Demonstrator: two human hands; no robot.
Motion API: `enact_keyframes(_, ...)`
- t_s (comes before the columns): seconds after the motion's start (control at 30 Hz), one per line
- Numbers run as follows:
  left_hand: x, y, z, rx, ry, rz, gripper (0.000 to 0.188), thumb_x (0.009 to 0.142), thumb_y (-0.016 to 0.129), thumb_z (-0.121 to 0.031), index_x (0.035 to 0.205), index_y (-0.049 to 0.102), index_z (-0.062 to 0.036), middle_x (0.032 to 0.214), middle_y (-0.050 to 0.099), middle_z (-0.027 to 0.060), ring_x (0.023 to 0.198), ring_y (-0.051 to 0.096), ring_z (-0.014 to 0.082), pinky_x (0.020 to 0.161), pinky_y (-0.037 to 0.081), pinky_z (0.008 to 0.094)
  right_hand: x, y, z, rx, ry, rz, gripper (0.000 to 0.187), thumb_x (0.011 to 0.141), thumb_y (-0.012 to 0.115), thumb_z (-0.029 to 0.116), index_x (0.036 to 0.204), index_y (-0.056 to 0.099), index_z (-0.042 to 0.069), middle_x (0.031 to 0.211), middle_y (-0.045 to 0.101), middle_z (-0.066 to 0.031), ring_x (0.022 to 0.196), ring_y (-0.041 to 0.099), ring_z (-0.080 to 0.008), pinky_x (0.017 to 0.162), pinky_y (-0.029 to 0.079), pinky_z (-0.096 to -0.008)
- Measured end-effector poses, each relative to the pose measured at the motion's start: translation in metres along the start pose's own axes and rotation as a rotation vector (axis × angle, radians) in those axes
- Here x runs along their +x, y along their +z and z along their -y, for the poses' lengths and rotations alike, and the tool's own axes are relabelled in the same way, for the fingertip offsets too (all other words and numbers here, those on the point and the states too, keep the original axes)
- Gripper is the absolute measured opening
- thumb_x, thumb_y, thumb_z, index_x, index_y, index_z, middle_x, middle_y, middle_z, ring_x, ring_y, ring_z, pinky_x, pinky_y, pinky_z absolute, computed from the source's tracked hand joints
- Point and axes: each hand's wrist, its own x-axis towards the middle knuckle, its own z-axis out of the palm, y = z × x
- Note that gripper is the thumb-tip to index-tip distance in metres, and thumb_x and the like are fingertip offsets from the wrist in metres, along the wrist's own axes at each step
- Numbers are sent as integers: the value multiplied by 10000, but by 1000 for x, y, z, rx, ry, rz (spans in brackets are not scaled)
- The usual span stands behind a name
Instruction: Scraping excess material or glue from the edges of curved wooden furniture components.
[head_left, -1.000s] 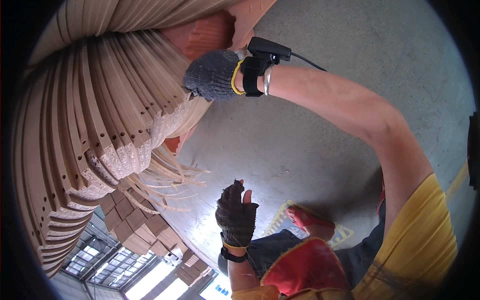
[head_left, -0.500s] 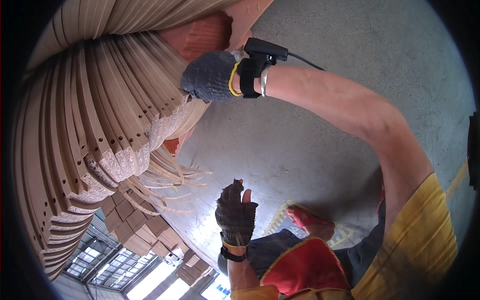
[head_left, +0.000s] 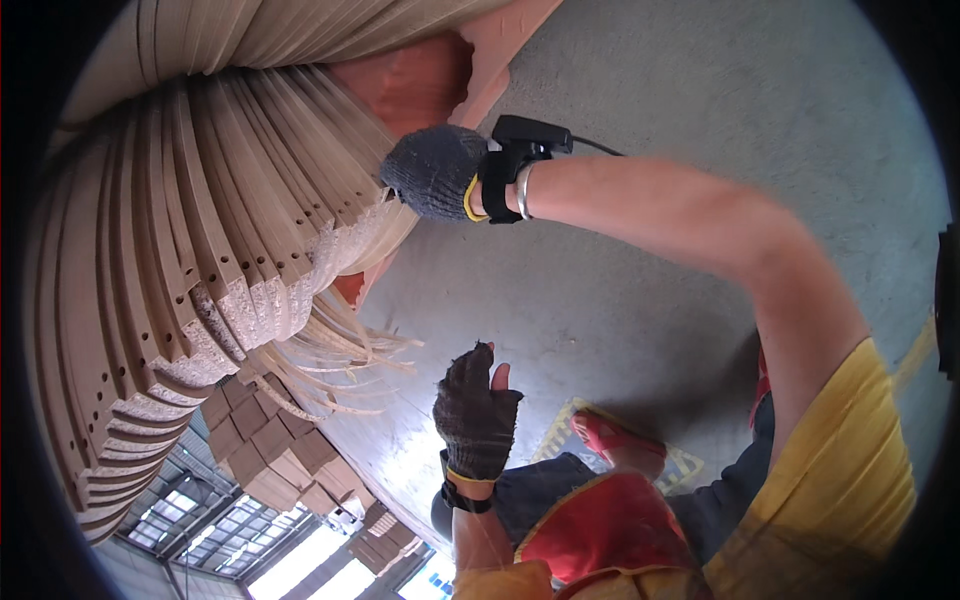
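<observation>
My right hand, in a dark grey knit glove with a yellow cuff, is closed at the end corner of a row of wood-look boards. Its fingers curl down out of sight, so what they hold is hidden. The boards stand on edge, side by side, with small drilled holes near their raw chipboard ends. Several thin pale strips dangle below those ends. Lower down, my left hand is raised in a worn dark glove with bare fingertips. Its thumb stands apart from the fingers, and nothing shows in it.
Another row of boards lies beyond the first, next to an orange plastic piece. Stacked brown cartons stand at the lower left. Grey concrete floor spreads to the right, with a yellow-edged marking near my red shoe.
My right hand has shifted slightly down and right along the board ends. The left hand has risen a little. The view of the boards has moved slightly.
</observation>
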Motion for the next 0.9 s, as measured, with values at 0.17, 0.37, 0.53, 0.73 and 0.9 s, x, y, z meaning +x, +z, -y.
enact_keyframes(0.17,4,0,-10,-23,27,-49,265,898,684,-94,1157,641,-53,1037,701,131,930,661,351,774,528,439,8,-5,-8,-19,-41,122,181,826,646,164,968,738,99,946,725,-136,894,705,-345,760,565,-459)
enact_keyframes(0.37,10,11,-14,-42,36,-8,263,900,682,-99,1157,649,-56,1023,697,139,919,662,357,763,531,438,8,-10,-29,-46,-131,188,146,827,655,187,919,723,95,888,709,-137,848,696,-354,721,552,-467)
enact_keyframes(0.53,4,3,-16,-8,-22,-2,268,902,680,-108,1163,649,-56,1024,694,141,918,660,357,766,530,433,-3,-3,-23,42,-65,74,150,807,689,161,950,708,120,893,708,-116,883,690,-341,752,539,-472)
enact_keyframes(0.73,-2,1,-17,-3,-9,-16,271,900,681,-117,1165,655,-63,1016,692,135,909,658,351,771,526,432,1,-5,-28,57,-106,15,136,784,686,175,889,730,100,872,713,-132,855,702,-359,723,555,-470)
enact_keyframes(0.9,-2,-1,-18,9,-19,-20,262,906,672,-121,1161,660,-63,1019,693,136,908,657,347,772,525,433,4,-8,-19,-25,-89,73,141,792,682,184,899,738,112,902,717,-117,878,701,-347,735,559,-460)
